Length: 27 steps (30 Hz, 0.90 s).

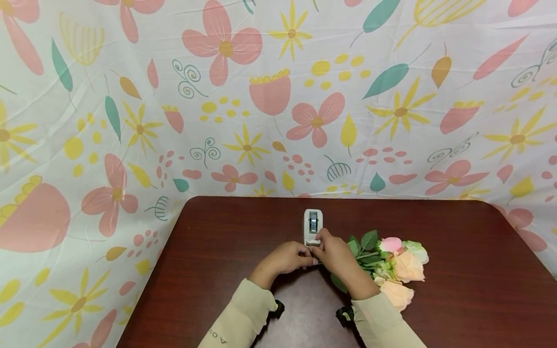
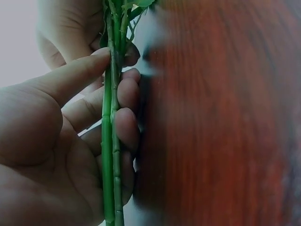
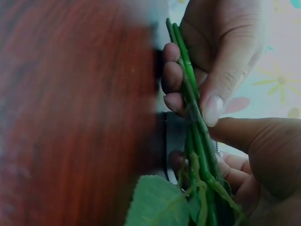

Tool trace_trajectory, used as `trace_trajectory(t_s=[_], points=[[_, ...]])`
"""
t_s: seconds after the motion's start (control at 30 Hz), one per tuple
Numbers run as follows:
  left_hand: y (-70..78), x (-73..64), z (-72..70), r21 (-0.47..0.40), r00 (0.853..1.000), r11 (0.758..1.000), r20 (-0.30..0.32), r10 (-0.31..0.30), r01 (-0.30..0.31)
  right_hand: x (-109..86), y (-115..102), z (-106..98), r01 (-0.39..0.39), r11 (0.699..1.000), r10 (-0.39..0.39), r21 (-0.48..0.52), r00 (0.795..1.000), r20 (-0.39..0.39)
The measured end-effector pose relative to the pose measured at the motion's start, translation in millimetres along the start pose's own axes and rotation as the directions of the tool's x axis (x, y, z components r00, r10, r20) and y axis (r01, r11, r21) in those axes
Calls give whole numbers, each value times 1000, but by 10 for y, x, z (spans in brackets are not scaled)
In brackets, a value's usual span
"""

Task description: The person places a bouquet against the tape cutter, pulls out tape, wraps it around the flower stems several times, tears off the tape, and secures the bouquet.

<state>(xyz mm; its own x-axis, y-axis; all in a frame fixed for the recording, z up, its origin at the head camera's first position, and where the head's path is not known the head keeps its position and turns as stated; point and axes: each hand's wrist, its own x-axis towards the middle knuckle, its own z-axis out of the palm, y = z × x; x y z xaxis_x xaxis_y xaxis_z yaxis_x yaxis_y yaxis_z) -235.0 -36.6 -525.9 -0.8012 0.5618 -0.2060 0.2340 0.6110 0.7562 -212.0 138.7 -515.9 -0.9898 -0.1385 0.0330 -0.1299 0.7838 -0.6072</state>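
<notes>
A bunch of artificial flowers lies right of the hands in the head view, its stems pointing left. My left hand grips the lower green stems, thumb on one side and fingertips curled round the other. Higher up, near the leaves, my right hand pinches the same stems between thumb and fingers. Between the two grips, a shiny, clear band lies on the stems. Just beyond the fingertips stands a white tape dispenser with a roll in it.
The dark red-brown table has its far edge against a white floral-printed curtain. Black wrist straps show at both sleeves. Pink, peach and whitish blooms spread beside the right forearm.
</notes>
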Motion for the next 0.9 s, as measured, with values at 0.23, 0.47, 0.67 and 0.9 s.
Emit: trace_trajectory(t_s=[0.23,0.47,0.67,0.9], points=[[-9,-16,-8,-14,1000,1000,7,4,-4,-52,-91,-88,-36,998,38,-57,999,25],[50,-32,-40,0,998,998,-8,55,-55,-144,-264,-227,86,991,-103,-99,978,-179],[118,-39,-72,33,996,997,-53,76,-74,-252,-466,-359,186,981,-193,-51,938,-288],[195,-63,-100,81,992,994,-94,84,-76,-383,-659,-458,272,962,-262,-10,913,-313]])
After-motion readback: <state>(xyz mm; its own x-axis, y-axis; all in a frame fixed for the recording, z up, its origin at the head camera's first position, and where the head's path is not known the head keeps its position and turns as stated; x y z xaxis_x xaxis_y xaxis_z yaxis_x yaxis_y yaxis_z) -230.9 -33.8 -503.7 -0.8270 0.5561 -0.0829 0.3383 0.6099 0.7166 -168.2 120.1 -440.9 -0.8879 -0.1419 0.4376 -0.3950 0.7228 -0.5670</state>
